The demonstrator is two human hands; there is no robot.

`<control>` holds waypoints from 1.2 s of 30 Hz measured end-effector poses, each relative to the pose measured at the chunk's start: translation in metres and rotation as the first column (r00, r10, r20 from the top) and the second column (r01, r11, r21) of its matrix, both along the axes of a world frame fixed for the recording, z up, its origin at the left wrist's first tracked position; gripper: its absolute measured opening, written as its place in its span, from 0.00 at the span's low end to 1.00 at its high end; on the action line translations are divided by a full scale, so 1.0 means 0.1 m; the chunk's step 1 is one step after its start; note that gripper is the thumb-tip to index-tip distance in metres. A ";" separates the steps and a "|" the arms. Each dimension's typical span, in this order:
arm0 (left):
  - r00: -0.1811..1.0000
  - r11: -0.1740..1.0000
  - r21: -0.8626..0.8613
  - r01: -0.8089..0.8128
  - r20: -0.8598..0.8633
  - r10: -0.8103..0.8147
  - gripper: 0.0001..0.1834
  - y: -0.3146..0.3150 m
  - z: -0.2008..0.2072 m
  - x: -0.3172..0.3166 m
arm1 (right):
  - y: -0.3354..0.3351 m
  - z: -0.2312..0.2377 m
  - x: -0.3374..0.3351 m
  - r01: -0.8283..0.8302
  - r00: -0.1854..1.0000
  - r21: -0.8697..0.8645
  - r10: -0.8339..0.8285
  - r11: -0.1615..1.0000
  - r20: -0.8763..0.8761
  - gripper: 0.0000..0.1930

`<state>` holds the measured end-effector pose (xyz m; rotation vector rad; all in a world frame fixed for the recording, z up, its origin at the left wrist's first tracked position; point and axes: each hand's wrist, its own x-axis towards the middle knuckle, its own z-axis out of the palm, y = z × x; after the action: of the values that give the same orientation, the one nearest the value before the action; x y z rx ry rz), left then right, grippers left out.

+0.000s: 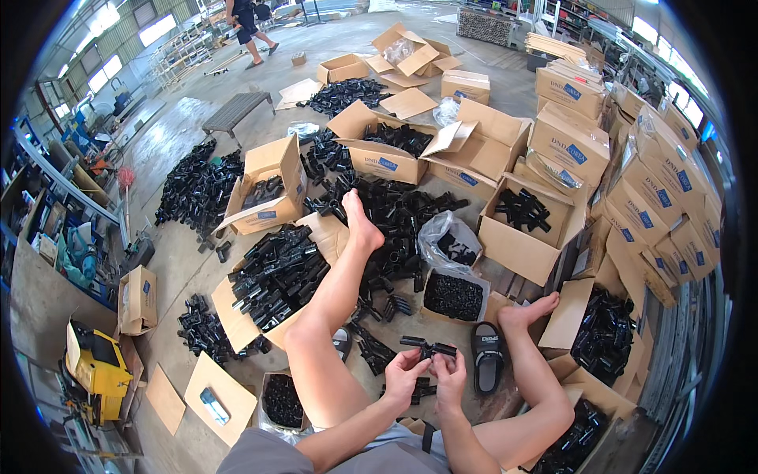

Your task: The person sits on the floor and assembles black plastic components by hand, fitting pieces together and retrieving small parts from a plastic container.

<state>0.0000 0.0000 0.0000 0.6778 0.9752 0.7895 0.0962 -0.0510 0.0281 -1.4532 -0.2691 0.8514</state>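
Note:
Both hands are raised over the floor between my bent legs, holding a black H-shaped plastic connector (pixel 430 347). My left hand (pixel 404 377) pinches its left half from below. My right hand (pixel 449 381) grips the right half, thumb and fingers closed near the middle. Just beyond is an open box of small black pieces (pixel 454 295). Left of it on the floor lie long black plastic parts (pixel 374 350). A second box of small black pieces (pixel 283 400) stands by my left thigh. Behind my hands, partly hidden, are more black parts (pixel 422 390).
Large heaps of black parts (pixel 395 229) spread ahead. Open cardboard boxes (pixel 517 245) stand right, with stacked closed cartons (pixel 568 142) behind. A black sandal (pixel 488 359) lies by my right leg. A phone (pixel 213 404) rests on cardboard at left. A person (pixel 251 31) walks far back.

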 end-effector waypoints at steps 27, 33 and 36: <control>0.908 0.742 0.589 0.319 -0.413 -0.062 0.21 1.03 0.61 -0.54 | -0.15 -1.27 0.20 -0.235 0.876 -0.440 0.385 0.867 0.292 0.21; 0.857 0.691 0.607 0.393 -0.514 -0.035 0.18 1.03 0.58 -0.80 | -0.21 -1.48 -0.03 -0.333 0.271 -0.785 0.850 0.522 0.451 0.23; 0.897 0.758 0.535 0.373 -0.418 -0.146 0.17 0.95 0.57 -0.81 | -0.24 -1.75 -0.12 -0.285 -0.015 -0.838 0.872 0.465 0.489 0.21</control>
<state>-0.0812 0.0953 0.0573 1.5373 0.9105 0.7364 0.0847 -0.0747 -0.1470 -2.3108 -1.9473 0.6536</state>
